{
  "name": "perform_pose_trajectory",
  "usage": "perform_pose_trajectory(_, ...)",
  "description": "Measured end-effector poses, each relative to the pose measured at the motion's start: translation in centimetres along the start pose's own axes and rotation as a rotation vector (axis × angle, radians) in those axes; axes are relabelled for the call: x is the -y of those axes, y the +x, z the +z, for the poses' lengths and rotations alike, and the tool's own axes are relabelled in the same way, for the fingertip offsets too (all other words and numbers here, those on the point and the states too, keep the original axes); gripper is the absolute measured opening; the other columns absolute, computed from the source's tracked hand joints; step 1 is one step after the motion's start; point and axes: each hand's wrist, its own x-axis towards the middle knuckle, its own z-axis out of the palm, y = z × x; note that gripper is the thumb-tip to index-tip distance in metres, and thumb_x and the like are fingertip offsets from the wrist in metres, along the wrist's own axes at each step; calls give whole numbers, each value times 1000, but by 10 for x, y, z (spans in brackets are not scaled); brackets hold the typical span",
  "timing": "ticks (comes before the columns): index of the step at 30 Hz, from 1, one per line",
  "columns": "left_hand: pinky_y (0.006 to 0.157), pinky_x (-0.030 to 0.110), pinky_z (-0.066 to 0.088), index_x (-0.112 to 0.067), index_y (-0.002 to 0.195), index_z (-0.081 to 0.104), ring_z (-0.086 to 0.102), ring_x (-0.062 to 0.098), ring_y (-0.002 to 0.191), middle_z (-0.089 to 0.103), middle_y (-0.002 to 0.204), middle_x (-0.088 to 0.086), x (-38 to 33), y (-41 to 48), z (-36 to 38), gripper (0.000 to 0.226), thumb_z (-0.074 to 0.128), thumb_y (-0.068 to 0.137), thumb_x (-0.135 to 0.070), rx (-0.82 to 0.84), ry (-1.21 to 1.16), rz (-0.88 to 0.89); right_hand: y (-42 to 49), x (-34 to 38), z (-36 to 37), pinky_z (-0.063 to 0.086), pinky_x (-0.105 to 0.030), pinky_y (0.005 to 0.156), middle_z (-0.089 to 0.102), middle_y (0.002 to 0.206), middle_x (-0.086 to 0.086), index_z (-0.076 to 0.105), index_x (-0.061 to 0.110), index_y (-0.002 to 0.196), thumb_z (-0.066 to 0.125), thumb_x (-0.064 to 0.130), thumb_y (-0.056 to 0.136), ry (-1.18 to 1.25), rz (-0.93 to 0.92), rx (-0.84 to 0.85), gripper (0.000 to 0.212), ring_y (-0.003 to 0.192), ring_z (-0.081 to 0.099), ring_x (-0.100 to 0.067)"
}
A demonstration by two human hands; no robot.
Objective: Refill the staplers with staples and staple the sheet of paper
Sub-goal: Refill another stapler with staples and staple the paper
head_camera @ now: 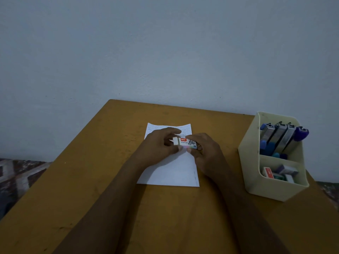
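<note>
One head-worn view looks forward and down from above the bench's (73, 180) near edge — close, facing the wall (165, 52) behind it.

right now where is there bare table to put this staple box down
Bare table lies left of the sheet of paper out to the table edge, and in a strip between paper and cream organizer. Crowded: over the paper, where left hand and right hand hold the staple box.

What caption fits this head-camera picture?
Left hand and right hand hold a staples box over the paper, staplers standing in the organizer.
</note>
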Motion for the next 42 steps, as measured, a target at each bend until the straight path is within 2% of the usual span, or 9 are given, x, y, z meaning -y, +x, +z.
perform_pose_trajectory(4,81,27,57,-9,116,65,72,17,85,71,106,9,2,-8,-3,25,59,93,-10,-9,-423,-139,0,0,0,53,-29,84,63,115,-12,62,6,117,64,19,84,8,8,-4,35,100,59,-20)
perform_pose_trajectory(9,63,17,54,-8,105,69,73,18,70,74,89,12,-1,-9,-2,17,62,90,-4,-59,-447,-167,0,3,2,53,-27,85,63,113,-13,63,4,115,60,24,82,-10,-8,21,39,100,61,-22)
perform_pose_trajectory(14,73,31,60,-3,104,67,73,24,73,74,85,14,3,-8,1,18,67,86,-6,-77,-471,-197,2,7,1,49,-21,84,65,112,-14,65,4,112,62,23,80,-44,-11,18,38,99,62,-24)
perform_pose_trajectory(17,69,26,58,-2,103,67,71,21,69,74,81,16,3,-9,1,18,69,85,-6,-84,-523,-180,3,9,-1,45,-13,81,66,109,-14,66,3,111,65,21,80,-44,-28,15,36,96,64,-23)
perform_pose_trajectory(22,65,22,55,-6,104,70,68,18,68,73,84,17,3,-10,-1,23,71,83,-14,-84,-583,-148,4,16,-3,49,-20,82,68,111,-11,66,5,112,66,24,81,-2,-30,-11,37,96,64,-19)
perform_pose_trajectory(27,61,25,52,-8,97,70,62,16,64,69,69,8,1,-11,-3,26,74,74,-21,-33,-734,-152,5,21,-4,42,0,81,66,115,-11,65,7,115,70,16,82,62,-24,-5,35,98,59,-10)
perform_pose_trajectory(32,66,26,56,-7,102,68,68,18,68,72,81,13,-2,-15,-7,22,70,83,-19,-52,-574,-100,8,27,-9,42,1,75,67,111,-9,65,7,115,71,13,80,53,24,28,36,92,61,-13)
perform_pose_trajectory(37,70,29,59,-13,106,67,68,13,75,69,95,-1,-21,-20,-13,29,76,79,-17,-70,-296,23,12,48,-29,39,-3,66,64,112,-3,63,11,118,72,17,80,-10,109,69,40,86,55,-6)
perform_pose_trajectory(42,66,21,55,-11,107,67,67,9,71,68,96,4,-57,-33,-18,27,71,81,-2,-37,-290,99,2,76,-77,39,-5,67,63,116,-2,63,16,116,69,11,82,-119,122,90,35,89,54,-5)
